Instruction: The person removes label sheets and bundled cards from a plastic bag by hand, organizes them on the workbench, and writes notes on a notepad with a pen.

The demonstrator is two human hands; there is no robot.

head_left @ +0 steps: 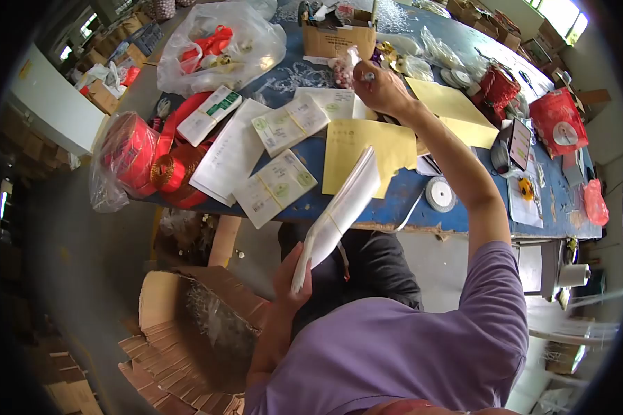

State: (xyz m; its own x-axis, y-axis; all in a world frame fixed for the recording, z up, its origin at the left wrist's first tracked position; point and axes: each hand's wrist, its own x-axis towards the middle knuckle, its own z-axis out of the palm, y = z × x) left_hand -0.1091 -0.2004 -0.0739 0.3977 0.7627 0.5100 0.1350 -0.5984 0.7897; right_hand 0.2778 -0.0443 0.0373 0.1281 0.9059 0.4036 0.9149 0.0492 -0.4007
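My left hand, low in front of my lap, is closed on one end of a thick white paper stack. A thin band runs across the stack, and its far end points up over the table edge. My right hand is stretched out over the table with its fingers curled. A small shiny spot shows at the fist; what it holds, if anything, I cannot make out. Just left of it lies a clear bag of pinkish beads. Beneath the white stack is a yellow paper sheet with handwriting.
Banded label stacks and white sheets lie left of centre. Red ribbon rolls sit at the left edge, a cardboard box at the back. A white ribbon spool lies near the front edge. An open carton stands below.
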